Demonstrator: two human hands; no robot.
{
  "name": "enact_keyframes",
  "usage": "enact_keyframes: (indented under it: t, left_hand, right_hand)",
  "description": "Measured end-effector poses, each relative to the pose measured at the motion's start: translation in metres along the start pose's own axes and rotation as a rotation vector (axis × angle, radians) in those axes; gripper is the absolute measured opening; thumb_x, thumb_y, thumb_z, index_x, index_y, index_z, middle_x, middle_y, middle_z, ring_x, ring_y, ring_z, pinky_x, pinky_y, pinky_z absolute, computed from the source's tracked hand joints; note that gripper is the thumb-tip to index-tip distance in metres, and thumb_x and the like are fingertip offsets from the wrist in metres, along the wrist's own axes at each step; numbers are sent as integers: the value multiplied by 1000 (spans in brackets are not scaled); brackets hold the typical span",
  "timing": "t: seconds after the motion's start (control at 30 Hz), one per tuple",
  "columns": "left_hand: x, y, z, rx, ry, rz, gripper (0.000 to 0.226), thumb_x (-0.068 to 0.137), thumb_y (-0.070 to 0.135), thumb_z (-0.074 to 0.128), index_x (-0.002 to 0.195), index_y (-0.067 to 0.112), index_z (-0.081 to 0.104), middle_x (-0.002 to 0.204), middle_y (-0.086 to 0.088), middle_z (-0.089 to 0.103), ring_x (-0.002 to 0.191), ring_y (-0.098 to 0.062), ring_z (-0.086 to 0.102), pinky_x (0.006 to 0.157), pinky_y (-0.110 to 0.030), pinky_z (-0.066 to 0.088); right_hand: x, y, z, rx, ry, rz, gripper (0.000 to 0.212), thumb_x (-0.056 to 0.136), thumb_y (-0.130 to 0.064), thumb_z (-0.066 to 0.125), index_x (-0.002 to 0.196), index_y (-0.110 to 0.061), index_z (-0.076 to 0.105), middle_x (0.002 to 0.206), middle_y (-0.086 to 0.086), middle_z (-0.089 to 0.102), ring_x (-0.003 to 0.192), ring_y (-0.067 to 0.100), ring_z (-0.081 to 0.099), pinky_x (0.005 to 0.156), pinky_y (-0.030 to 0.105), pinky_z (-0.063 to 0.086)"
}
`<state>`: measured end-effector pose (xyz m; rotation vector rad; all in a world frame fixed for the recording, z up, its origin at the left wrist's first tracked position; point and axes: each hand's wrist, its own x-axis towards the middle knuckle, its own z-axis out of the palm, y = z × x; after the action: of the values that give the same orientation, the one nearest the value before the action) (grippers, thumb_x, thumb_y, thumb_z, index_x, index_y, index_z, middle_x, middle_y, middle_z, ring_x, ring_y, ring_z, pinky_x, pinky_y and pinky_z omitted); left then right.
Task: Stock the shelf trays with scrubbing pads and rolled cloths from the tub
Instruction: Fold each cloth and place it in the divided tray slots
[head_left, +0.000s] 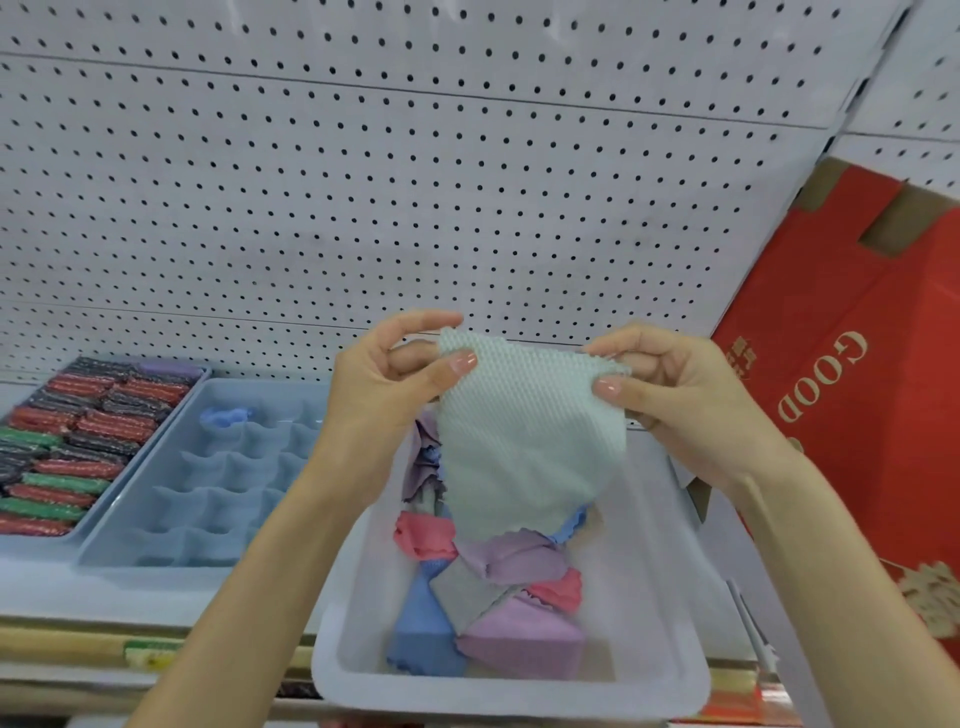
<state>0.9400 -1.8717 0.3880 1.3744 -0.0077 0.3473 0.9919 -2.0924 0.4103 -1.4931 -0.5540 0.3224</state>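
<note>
Mint waffle-textured cloth (524, 441), unrolled, pinched at both top corners

Head-worn wide view, forward and down, close over tub (511, 693)

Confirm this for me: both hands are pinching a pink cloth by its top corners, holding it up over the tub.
Not quite. The head view shows a pale green cloth, not a pink one. The left hand and right hand do pinch its top corners, holding it up over the tub.
</note>
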Motion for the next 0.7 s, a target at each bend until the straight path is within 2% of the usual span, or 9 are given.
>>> enact_keyframes:
  t: [0.13, 0.2, 0.27, 0.33, 0.43, 0.53, 0.57, 0.63, 0.7]
  left_hand:
    - [2, 15, -8, 148, -179, -102, 23, 59, 17, 74, 82, 14, 71, 71, 0, 72, 64, -6, 65, 62, -12, 48]
    - [2, 20, -11, 185, -227, -131, 12, 61, 13, 73, 71, 15, 68, 62, 4, 70, 53, -4, 60, 53, -11, 44]
    - [1, 24, -14, 191, -274, -117, 14, 63, 10, 76, 64, 21, 68, 52, 5, 62, 41, -4, 50, 42, -12, 37]
    - [0, 26, -15, 138, -323, -87, 20, 64, 7, 82, 66, 22, 69, 52, 1, 62, 44, -9, 54, 44, -16, 42]
    - [-5, 35, -13, -53, -462, -34, 17, 63, 21, 85, 74, 20, 72, 57, -3, 65, 49, -12, 61, 50, -17, 48]
    - [-7, 43, -1, -169, -584, 8, 16, 68, 33, 78, 76, 21, 70, 56, 1, 63, 44, -8, 56, 47, -15, 45]
    - [-8, 46, 5, -175, -587, 10, 14, 69, 32, 77, 74, 22, 69, 56, 2, 62, 43, -8, 55, 47, -14, 44]
    - [-7, 49, 21, -181, -545, 25, 9, 70, 30, 75, 71, 24, 68, 61, -1, 63, 52, -15, 56, 50, -16, 44]
    - [-3, 47, 30, -235, -461, 43, 11, 76, 19, 68, 66, 24, 68, 70, -3, 66, 65, -20, 58, 54, -20, 48]
  right_hand:
    - [-5, -12, -9, -183, -216, 69, 26, 63, -4, 74, 85, -17, 77, 85, 8, 74, 76, 16, 70, 71, 19, 54]
    - [-4, -17, -9, -325, -238, 64, 21, 67, -6, 72, 84, -16, 77, 86, 12, 73, 78, 17, 68, 72, 18, 53]
    - [-4, -22, -7, -365, -230, 37, 15, 68, -11, 71, 80, -18, 77, 78, 5, 73, 72, 11, 65, 69, 15, 50]
    - [-6, -26, -7, -344, -226, -3, 7, 69, -20, 72, 75, -21, 76, 68, 1, 68, 60, 5, 57, 59, 12, 46]
    - [-12, -34, -9, -341, -323, -109, 16, 70, -42, 78, 74, -27, 74, 68, 21, 60, 49, 9, 48, 47, 16, 40]
    - [-12, -48, 5, -189, -502, -217, 4, 76, -25, 75, 79, -27, 74, 82, 4, 69, 67, 13, 62, 60, 21, 49]
    - [-8, -52, 14, -176, -502, -253, 9, 77, -17, 74, 81, -25, 75, 86, -2, 68, 75, 14, 63, 67, 22, 50]
    - [1, -54, 29, -150, -430, -314, 13, 74, -13, 75, 80, -25, 76, 88, -7, 61, 84, 14, 58, 75, 26, 50]
    - [10, -52, 40, -119, -321, -407, 10, 69, -26, 78, 77, -29, 75, 93, -11, 59, 93, 14, 56, 84, 30, 48]
